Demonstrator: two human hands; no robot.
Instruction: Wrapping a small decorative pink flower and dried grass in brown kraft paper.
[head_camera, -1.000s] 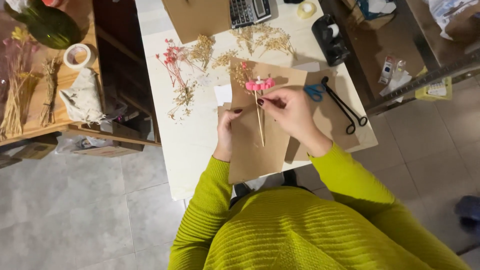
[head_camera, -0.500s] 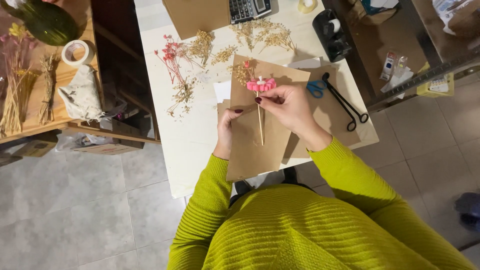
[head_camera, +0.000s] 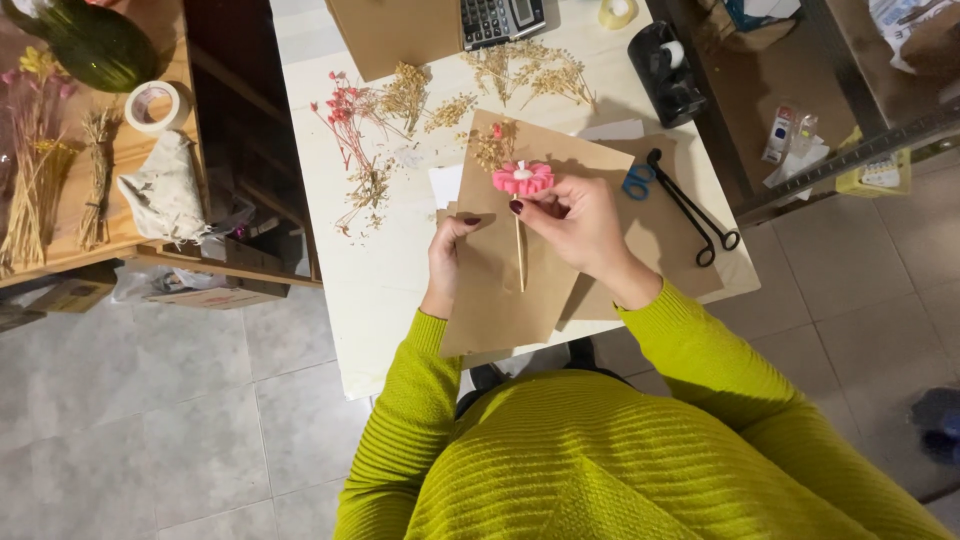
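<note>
White worktable (head_camera: 400, 290): brown kraft paper sheet (head_camera: 500, 300), steadied flat at its edge by left hand (head_camera: 447, 262). Right hand (head_camera: 578, 225) pinches pink flower on wooden stick (head_camera: 522, 180), apparently positioning it on the sheet. Scissors (head_camera: 680, 200), dried sprigs (head_camera: 380, 130) nearby.

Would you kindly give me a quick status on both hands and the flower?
Right hand pinches pink flower on brown card. Left hand steadies card's edge. Scissors lie clear at right.
</note>
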